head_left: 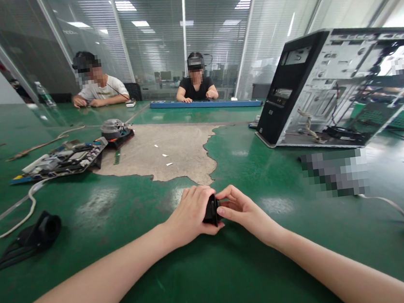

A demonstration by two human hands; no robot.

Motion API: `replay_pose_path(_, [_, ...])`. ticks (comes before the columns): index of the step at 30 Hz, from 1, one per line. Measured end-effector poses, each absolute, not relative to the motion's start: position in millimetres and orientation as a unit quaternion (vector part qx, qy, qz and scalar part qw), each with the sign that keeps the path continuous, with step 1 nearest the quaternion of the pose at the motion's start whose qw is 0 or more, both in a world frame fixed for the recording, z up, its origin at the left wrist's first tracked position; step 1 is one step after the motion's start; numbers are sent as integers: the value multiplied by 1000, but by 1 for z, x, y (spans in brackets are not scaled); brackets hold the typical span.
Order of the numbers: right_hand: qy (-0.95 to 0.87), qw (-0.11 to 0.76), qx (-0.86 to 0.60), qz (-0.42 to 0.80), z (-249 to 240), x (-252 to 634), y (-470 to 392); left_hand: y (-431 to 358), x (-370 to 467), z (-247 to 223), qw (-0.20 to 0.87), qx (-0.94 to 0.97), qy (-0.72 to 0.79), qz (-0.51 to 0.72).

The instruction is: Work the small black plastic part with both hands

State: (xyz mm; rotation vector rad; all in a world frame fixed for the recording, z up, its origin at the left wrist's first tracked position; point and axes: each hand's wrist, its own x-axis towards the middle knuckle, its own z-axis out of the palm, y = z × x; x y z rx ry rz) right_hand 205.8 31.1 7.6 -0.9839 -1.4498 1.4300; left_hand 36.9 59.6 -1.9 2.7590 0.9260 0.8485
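Observation:
In the middle of the green table, both hands hold a small black block-like part (211, 213); its exact kind I cannot make out. My left hand (191, 213) is wrapped over its left side, fingers on top and thumb below. On the right side, my right hand (243, 211) pinches the part's edge between thumb and fingers. Most of the part is hidden by my left hand. To the left lies a black plastic piece (38, 236) with a round ring-like end, apart from both hands.
A circuit board (64, 160) and a round cooler (115, 128) lie back left, with a pale cable (32, 202) nearby. An opened computer case (290, 93) stands at the right. Two people (102, 90) sit across the table, a long blue bar (206, 104) before one.

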Motion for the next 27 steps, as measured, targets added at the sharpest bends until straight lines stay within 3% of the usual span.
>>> replay_pose_path(11, [-594,401,-351,603,4,210,31,60,36,-3,49,910,309,273])
replay_pose_path(21, [-589,419,-410,556,6,206,32,59,36,-3,46,910,303,279])
replay_pose_path(27, [-580,411,-364,602,3,209,32,59,36,-3,53,907,310,281])
